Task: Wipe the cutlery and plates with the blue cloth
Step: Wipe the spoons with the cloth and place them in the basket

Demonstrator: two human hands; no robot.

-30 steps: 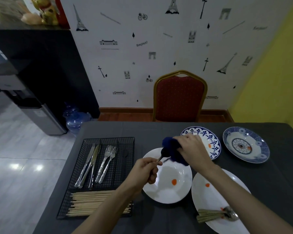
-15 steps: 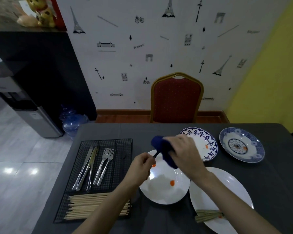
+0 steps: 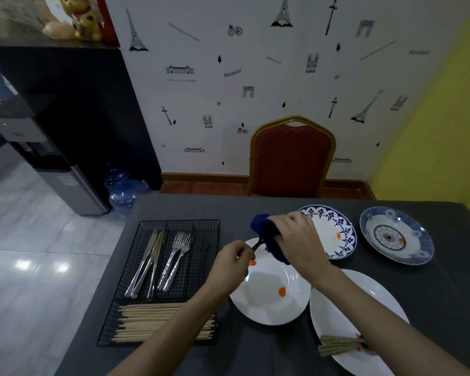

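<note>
My right hand (image 3: 299, 240) grips the dark blue cloth (image 3: 266, 234), which is wrapped round the far end of a dark utensil (image 3: 257, 244). My left hand (image 3: 229, 264) pinches that utensil's handle; its shape under the cloth is hidden. Both hands hover over a white plate (image 3: 269, 305) with orange spots. A larger white plate (image 3: 345, 305) at the lower right carries a bundle of chopsticks (image 3: 337, 346). Two blue-patterned plates (image 3: 342, 234) (image 3: 396, 234) lie further back.
A black wire tray (image 3: 163, 267) on the left holds knives (image 3: 147, 264), forks (image 3: 175, 259) and several wooden chopsticks (image 3: 158, 321). The grey table (image 3: 445, 294) ends at a red chair (image 3: 291, 158) by the wall. A water dispenser (image 3: 65, 183) and bottles stand on the floor at left.
The view has tilted up and shifted slightly. Both hands stayed over the white plate; the cloth slid along the utensil and my left hand's grip moved a little toward the handle end.
</note>
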